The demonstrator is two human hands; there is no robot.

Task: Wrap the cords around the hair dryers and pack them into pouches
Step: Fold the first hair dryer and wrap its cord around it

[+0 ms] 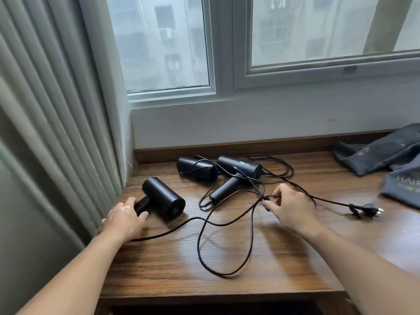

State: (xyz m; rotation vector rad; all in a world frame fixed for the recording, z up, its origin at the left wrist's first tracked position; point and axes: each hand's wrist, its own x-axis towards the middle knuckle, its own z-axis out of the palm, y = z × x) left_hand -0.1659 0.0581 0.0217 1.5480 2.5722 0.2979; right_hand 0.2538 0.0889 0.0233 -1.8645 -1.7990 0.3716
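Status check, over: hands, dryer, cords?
Left hand grips nearest dryer by its handle. Right hand pinches loose cord; nothing wrapped yet. Cords from rear dryers cross it. Pouches far right.

black hair dryers lying | cords loose, tangled | grey pouches right

Middle dryer lay on table; second dryer just left of it, third dryer left and nearer, pouches well right, plug right and nearer.
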